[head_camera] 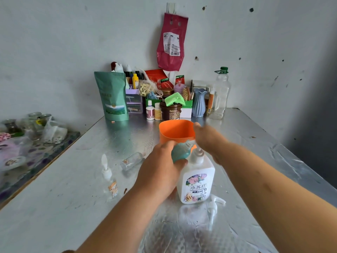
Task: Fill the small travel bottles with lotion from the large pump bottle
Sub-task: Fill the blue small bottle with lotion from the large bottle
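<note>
A foil-covered table (pixel 73 207) carries an orange cup (pixel 175 131) and, just in front of it, the large lotion bottle (pixel 197 183). My left hand (pixel 160 168) grips a teal bulb (pixel 181 152) at the bottle's neck. My right hand (pixel 207 139) hovers above, blurred; I cannot tell its grip. To the left, one travel bottle (pixel 109 181) stands and a second travel bottle (pixel 132 160) lies on its side. The pump head (pixel 214 205) lies right of the large bottle.

Right hand (pixel 207 139) motion-blurred, finger pose unreadable. Left hand (pixel 160 170) grips and partly covers teal object (pixel 182 152); object blurred, identity unclear. Orange cup (pixel 175 130) base hidden behind hands. Large bottle (pixel 197 178) neck blurred. Side clutter (pixel 27 132) smeared, cut by left edge.
</note>
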### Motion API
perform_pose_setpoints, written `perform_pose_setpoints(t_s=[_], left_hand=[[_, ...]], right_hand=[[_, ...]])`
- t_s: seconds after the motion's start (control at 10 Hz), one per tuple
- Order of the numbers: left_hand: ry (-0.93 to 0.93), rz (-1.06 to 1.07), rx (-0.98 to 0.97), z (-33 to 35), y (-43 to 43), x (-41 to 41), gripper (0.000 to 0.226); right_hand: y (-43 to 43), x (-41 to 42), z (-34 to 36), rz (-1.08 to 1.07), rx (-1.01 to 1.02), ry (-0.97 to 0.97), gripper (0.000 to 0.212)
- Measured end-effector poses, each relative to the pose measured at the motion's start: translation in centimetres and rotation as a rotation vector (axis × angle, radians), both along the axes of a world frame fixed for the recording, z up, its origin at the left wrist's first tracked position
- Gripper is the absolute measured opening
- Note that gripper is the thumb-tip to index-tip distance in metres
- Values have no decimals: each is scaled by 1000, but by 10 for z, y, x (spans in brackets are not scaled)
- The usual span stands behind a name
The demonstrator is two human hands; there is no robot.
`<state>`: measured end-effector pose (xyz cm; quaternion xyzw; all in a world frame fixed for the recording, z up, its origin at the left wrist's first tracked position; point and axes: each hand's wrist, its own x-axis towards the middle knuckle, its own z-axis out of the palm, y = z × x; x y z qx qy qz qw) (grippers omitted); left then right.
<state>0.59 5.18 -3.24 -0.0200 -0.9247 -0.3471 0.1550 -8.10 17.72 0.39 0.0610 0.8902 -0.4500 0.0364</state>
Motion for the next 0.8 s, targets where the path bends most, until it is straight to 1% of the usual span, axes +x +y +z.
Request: perform_pose_setpoints(t_s=[0.1,0.2,0.3,0.4,0.5,0.6,0.7,0.8], left_hand=[[-7,0,2,-1,0,-1,35],[-18,8,-14,-3,0,-3,35],[-37,11,-22,-3,2,-1,36],[-47,17,-18,-1,2,3,37],[-38,33,-31,3,1,6,38],[-33,42,-24,6,1,6,38],[-28,37,-21,7,2,5,38],[-24,35,-24,7,3,3,38]], right_hand=[[-1,-4,-7,-26,-3,47,23],[-3,-9,-18,-31,5,89,35],[-3,-5,-24,-42,11,137,36],[-3,0,-15,-62,3,123,32],[-2,-12,-9,4,263,159,32],[-3,-7,-3,21,288,129,41],[0,-11,-8,-1,220,132,30],[1,-12,-8,44,285,129,21]])
